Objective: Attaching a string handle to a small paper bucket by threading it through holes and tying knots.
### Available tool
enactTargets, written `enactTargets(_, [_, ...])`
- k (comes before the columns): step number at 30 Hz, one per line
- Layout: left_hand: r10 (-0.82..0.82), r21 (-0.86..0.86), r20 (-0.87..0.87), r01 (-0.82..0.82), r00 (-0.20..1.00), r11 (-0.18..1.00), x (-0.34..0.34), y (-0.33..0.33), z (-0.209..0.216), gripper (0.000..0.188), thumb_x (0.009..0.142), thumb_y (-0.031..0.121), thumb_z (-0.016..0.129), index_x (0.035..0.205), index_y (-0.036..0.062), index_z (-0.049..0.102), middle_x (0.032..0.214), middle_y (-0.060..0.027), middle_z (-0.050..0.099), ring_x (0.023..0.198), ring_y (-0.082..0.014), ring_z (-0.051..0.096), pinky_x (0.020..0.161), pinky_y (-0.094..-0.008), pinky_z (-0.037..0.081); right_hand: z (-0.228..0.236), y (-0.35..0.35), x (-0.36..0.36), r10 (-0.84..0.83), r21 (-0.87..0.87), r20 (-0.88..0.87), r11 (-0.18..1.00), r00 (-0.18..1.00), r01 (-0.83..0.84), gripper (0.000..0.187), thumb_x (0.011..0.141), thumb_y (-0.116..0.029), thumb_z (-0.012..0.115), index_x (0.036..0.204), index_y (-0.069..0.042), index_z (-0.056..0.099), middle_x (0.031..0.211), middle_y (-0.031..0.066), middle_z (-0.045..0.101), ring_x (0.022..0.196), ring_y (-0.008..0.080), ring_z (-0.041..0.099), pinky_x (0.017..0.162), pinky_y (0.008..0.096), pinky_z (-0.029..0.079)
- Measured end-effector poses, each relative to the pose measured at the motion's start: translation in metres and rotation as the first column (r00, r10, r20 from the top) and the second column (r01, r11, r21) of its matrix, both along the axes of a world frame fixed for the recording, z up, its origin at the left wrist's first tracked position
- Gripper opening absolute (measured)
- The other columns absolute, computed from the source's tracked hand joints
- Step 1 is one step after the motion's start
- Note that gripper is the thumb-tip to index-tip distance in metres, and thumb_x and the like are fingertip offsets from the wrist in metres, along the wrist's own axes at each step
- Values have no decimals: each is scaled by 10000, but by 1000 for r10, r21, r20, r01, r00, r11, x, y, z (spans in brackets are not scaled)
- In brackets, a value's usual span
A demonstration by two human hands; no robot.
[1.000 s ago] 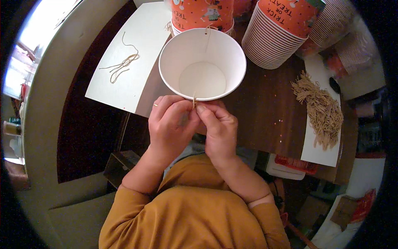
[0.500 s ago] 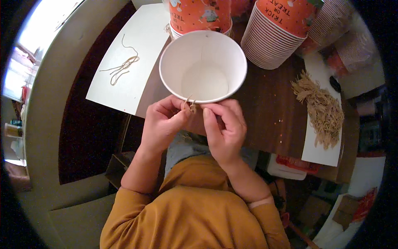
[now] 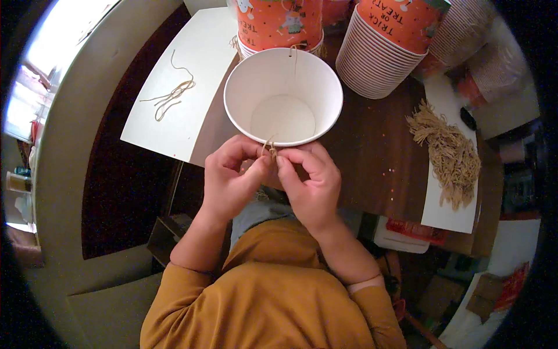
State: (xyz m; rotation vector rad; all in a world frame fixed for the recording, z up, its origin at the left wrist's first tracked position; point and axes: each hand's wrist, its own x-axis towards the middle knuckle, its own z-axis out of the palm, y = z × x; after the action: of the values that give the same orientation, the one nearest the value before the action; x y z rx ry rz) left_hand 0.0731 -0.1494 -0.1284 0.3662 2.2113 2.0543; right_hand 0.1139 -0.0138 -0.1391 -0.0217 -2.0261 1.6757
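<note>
A white paper bucket stands open on the dark wooden table, its near rim just past my fingers. My left hand and my right hand meet at that near rim, fingertips pinched together on a short piece of tan twine that sticks up between them at the bucket's edge. Another bit of twine hangs at the bucket's far rim. Whether the twine passes through the bucket wall is hidden by my fingers.
Two stacks of orange printed buckets stand behind the white one. A white sheet at the left carries a few twine strands. A heap of cut twine lies on a sheet at the right. Boxes sit on the floor below.
Both hands have stayed at the bucket's near rim. The fingers have shifted and closed in tighter on the twine end, which now shows between the fingertips.
</note>
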Motion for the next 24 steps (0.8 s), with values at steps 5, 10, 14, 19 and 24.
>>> enactTargets(5, [54,-39,-154,-61,987,997,0,4,-2,64,734,26,693,768,-6,650,772,-43,636,729,-103,595,671,-234,474,-7,-2,2,-92,375,-203,913,975,164,138,751,-73,678,886,-60,652,849,67,609,731,258,591,640,362,461])
enactTargets(10, [61,-179,-257,-109,965,978,3,4,6,67,733,31,698,755,-9,648,764,-38,636,716,-101,595,656,-238,477,-11,-2,2,-116,410,-225,889,967,202,154,755,-84,676,906,-76,646,859,54,605,739,255,584,638,370,435])
enactTargets(14, [33,-69,-59,-37,998,997,3,0,7,58,759,19,685,782,-18,647,780,-25,651,722,-72,590,652,-214,474,-7,1,2,-143,366,-202,907,969,210,120,781,-70,654,900,-60,644,853,73,609,752,266,592,650,368,453])
enactTargets(19, [-78,114,126,63,989,991,3,-7,10,46,803,4,658,834,-25,639,806,-17,651,750,-51,579,659,-187,468,1,5,5,-44,183,-86,981,995,59,86,811,-34,633,895,-24,649,854,87,612,754,216,597,647,305,468])
enactTargets(24, [-87,143,121,69,989,987,2,-7,4,46,799,-2,658,835,-22,637,805,-16,654,751,-54,583,663,-191,474,9,6,11,3,142,-62,990,998,6,129,773,-78,670,893,-42,638,857,92,614,781,285,606,680,358,484])
